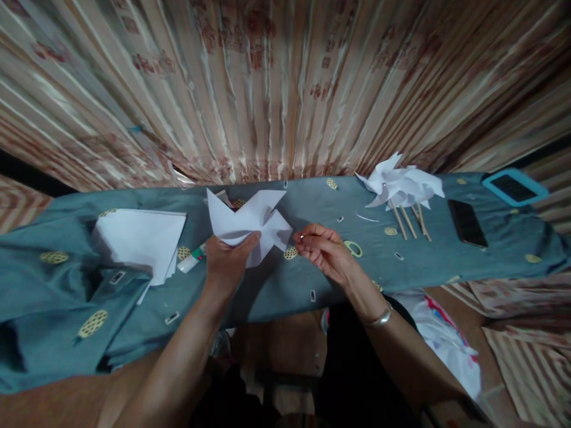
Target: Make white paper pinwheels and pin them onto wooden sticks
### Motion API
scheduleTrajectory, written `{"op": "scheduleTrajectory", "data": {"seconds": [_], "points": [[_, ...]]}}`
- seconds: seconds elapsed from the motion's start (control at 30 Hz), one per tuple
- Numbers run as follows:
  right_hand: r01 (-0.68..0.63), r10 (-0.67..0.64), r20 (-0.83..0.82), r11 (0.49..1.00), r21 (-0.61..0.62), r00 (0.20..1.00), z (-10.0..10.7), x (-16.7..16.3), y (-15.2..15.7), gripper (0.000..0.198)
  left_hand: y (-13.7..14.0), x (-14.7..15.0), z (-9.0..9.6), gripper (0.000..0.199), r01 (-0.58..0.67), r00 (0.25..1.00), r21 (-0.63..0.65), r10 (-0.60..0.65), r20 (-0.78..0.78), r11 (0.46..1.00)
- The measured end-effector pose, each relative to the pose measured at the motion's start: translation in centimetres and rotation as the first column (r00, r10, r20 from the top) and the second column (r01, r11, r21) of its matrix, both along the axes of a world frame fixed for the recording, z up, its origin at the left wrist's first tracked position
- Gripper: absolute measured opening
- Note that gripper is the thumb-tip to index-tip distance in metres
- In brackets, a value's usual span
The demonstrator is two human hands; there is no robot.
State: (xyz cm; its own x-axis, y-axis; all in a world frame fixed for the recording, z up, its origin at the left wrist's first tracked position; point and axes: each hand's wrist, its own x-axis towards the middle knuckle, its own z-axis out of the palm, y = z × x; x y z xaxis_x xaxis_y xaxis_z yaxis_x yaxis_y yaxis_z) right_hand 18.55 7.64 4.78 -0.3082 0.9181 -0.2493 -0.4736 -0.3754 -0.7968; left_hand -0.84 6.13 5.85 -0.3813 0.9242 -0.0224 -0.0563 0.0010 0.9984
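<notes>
My left hand (232,255) is closed around a folded white paper pinwheel (267,229), thumb pressed near its middle. The pinwheel's blades are spread above the cloth, and no stick shows on it. Just to the right, my right hand (323,248) pinches a tiny shiny pin (302,238) between thumb and forefinger; its exact shape is too small to make out. The scissors (354,248) lie beside my right hand, partly hidden by it. A white tube (191,260) lies left of my left hand, partly covered by it.
White paper sheets (138,235) are stacked at the left. Finished-looking pinwheels (401,184) on wooden sticks (408,221) lie at the back right, near a dark phone (467,223) and a blue-framed tablet (515,187). Patterned green cloth (276,297) covers the table; a curtain (267,89) hangs behind.
</notes>
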Motion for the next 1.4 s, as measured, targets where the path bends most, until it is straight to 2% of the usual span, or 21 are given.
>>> {"op": "scheduleTrajectory", "data": {"seconds": [0.07,0.17,0.23,0.3,0.37,0.4,0.63,0.8,1.0,1.17,1.3,1.4], "points": [[0.006,-0.012,0.084,0.997,0.076,0.996,0.1,0.5,-0.2,0.018,0.0,0.8,0.0,0.015,0.03,0.999,-0.063,-0.031,-0.023,0.998],[0.01,-0.113,0.312,0.95,0.313,0.943,0.8,0.8,-0.9,0.009,0.3,1.7,-0.1,0.014,0.062,0.997,-0.071,-0.065,-0.036,0.996],[-0.022,-0.267,0.489,0.861,0.509,0.831,1.4,1.0,-1.6,0.003,0.5,2.3,-0.1,0.015,0.062,0.996,-0.034,-0.064,-0.055,0.998],[-0.09,-0.435,0.599,0.755,0.649,0.673,1.9,1.2,-2.2,0.005,0.8,2.8,-0.2,0.019,0.063,0.995,-0.008,-0.064,-0.075,0.998],[-0.154,-0.53,0.641,0.692,0.706,0.555,2.2,1.4,-2.5,0.005,0.8,3.3,-0.2,0.022,0.076,0.995,0.008,-0.075,-0.071,0.997],[-0.177,-0.54,0.653,0.683,0.709,0.532,2.2,1.4,-2.5,0.004,0.8,3.6,-0.2,0.022,0.086,0.995,0.009,-0.086,-0.06,0.996],[-0.247,-0.427,0.693,0.719,0.65,0.58,1.1,1.1,-1.7,0.008,0.1,4.4,-0.5,0.023,0.117,0.993,-0.02,-0.117,0.003,0.993],[-0.268,-0.425,0.711,0.719,0.641,0.561,1.0,0.9,-1.7,0.007,-0.3,4.5,-0.4,0.017,0.158,0.987,-0.01,-0.158,-0.041,0.987],[-0.266,-0.423,0.71,0.721,0.64,0.563,0.9,1.0,-1.6,0.004,-0.5,4.3,-0.4,0.018,0.145,0.989,-0.031,-0.145,0.001,0.989],[-0.277,-0.419,0.714,0.718,0.639,0.561,0.7,1.2,-1.6,0.003,-0.5,4.2,-0.7,0.016,0.183,0.982,0.002,-0.183,-0.038,0.983],[-0.283,-0.417,0.718,0.718,0.636,0.557,0.6,1.2,-1.6,0.004,-0.5,4.2,-0.6,0.018,0.162,0.986,-0.004,-0.162,-0.045,0.987],[-0.283,-0.411,0.71,0.713,0.641,0.571,0.6,1.3,-1.6,0.003,-0.5,4.1,-0.6,0.018,0.19,0.977,-0.022,-0.192,-0.098,0.981]]}}
